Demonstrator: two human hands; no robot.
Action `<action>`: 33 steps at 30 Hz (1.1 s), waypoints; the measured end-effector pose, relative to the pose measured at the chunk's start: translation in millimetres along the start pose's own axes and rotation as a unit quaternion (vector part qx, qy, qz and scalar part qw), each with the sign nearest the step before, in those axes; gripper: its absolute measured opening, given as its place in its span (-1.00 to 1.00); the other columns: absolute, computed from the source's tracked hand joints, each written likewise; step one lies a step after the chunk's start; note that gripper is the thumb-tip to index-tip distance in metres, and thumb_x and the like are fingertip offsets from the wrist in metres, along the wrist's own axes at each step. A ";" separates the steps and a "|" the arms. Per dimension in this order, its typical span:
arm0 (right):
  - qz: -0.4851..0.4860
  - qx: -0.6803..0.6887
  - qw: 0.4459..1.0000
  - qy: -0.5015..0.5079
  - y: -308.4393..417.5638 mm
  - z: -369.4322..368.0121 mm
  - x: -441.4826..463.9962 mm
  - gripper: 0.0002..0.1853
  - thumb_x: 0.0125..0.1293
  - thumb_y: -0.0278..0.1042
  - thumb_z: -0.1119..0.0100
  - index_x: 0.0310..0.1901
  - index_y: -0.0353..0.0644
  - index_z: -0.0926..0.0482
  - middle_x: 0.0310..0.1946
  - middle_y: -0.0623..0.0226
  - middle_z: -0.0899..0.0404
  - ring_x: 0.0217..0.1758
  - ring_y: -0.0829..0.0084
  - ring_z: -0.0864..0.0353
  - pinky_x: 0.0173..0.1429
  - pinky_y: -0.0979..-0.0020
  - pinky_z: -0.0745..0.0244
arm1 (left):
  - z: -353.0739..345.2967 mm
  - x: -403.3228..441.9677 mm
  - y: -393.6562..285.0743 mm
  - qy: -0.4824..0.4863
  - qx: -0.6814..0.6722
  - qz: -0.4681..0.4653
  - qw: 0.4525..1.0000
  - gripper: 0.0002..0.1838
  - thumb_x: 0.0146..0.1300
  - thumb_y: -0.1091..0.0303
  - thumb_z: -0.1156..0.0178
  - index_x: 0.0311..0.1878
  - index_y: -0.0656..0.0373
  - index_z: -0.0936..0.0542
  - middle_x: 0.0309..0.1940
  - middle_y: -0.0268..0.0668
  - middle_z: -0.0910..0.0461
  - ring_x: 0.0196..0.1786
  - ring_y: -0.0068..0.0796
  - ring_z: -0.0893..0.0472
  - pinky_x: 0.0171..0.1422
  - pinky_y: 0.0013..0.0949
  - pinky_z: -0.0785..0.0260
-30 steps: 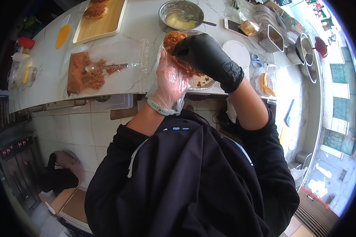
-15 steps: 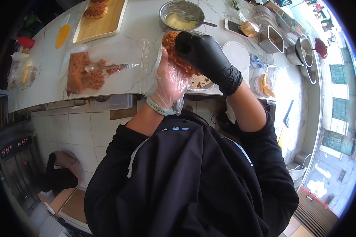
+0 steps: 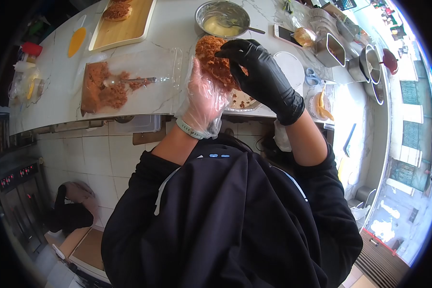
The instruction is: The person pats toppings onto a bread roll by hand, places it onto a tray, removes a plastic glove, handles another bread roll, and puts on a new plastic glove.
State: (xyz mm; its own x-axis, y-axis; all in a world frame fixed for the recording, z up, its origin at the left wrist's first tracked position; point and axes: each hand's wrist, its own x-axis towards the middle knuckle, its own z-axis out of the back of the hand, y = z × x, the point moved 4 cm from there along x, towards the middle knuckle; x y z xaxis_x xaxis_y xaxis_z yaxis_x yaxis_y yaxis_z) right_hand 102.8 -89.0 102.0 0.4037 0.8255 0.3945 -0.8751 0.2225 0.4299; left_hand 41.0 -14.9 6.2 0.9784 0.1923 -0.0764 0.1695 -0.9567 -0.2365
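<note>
Wears a black top (image 3: 225, 211), filling six o'clock. Cradles with the left hand (image 3: 204, 101), sheathed in clear plastic, a floss-coated bun (image 3: 209, 53) toward twelve o'clock, gripping from its six-o'clock side. Holds the right hand (image 3: 259, 72), gloved in black, over the bun's three-o'clock edge with fingers bent; cannot tell whether pinching it. Counting from the bun, has at five a round foil pan (image 3: 240, 109) with brown crumbs, partly under the right hand; at nine, a clear plastic bag (image 3: 167, 91) bearing reddish-brown floss (image 3: 98, 96) and a metal spoon (image 3: 149, 80); at three, a white disc (image 3: 290, 68), with blue scissors (image 3: 313, 76) beyond; at twelve, a steel bowl (image 3: 198, 19) of pale yellow cream (image 3: 216, 26); at ten, farther off, a wood-bottomed tray (image 3: 125, 36) with another coated bun (image 3: 116, 13).
</note>
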 end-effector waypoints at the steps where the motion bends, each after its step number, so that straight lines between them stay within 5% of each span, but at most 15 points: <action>1: 0.044 -0.073 0.996 0.005 0.6 -0.4 -1.2 -0.70 0.11 -0.40 -0.14 -0.09 0.04 -0.63 0.04 0.19 -0.49 0.03 0.11 -0.49 0.06 0.22 -0.43 | 0.2 0.9 -0.7 0.002 0.003 -0.002 1.000 -0.31 0.37 -0.24 0.26 0.38 0.05 -0.17 0.29 -0.20 -0.30 0.33 -0.21 -0.30 0.41 -0.05 -0.11; 5: 0.099 -0.167 0.981 0.020 -0.2 -10.2 -9.7 -0.60 0.10 -0.32 -0.15 0.01 0.29 -0.61 0.33 0.34 -0.25 0.28 0.08 -0.26 0.31 0.17 -0.23 | 2.3 4.5 -0.7 -0.012 0.015 -0.006 1.000 -0.29 0.37 -0.26 0.31 0.39 0.04 -0.15 0.31 -0.19 -0.27 0.36 -0.20 -0.25 0.43 -0.03 -0.05; 22: 0.051 -0.236 0.966 0.096 -7.1 -6.3 -27.6 -0.42 0.06 -0.19 -0.08 0.22 0.35 -0.45 0.46 0.31 0.02 0.46 -0.05 0.03 0.40 -0.12 0.05 | -4.9 -0.1 -9.4 -0.009 -0.029 0.010 0.999 -0.26 0.35 -0.31 0.32 0.36 0.08 -0.18 0.24 -0.18 -0.34 0.29 -0.20 -0.34 0.38 -0.06 -0.16; 28: 0.058 -0.172 0.983 0.028 5.2 1.6 -18.2 -0.56 0.05 -0.19 -0.15 0.05 0.24 -0.59 0.43 0.36 -0.08 0.45 0.00 0.00 0.41 -0.08 0.07 | 1.7 3.7 -8.8 -0.003 0.010 0.017 1.000 -0.25 0.34 -0.32 0.33 0.37 0.06 -0.18 0.25 -0.18 -0.33 0.33 -0.18 -0.30 0.43 -0.04 -0.09; 33: 0.110 -0.162 0.981 -0.005 22.4 -12.1 3.3 -0.85 0.08 -0.25 -0.15 -0.34 0.02 -0.68 0.39 0.38 -0.19 0.44 0.09 -0.05 0.43 -0.02 0.06 | -5.2 -2.2 -1.6 -0.010 -0.019 0.023 1.000 -0.21 0.32 -0.36 0.38 0.37 0.07 -0.22 0.31 -0.17 -0.29 0.36 -0.14 -0.27 0.44 0.07 -0.03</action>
State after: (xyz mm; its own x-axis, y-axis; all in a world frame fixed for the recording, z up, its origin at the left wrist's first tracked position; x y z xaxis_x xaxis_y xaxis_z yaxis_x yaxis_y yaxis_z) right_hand 81.3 -75.0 103.1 0.1967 0.8674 0.4571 -0.9796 0.1938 0.0537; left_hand 39.2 -14.9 11.8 0.9826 0.1526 -0.1061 0.1299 -0.9721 -0.1952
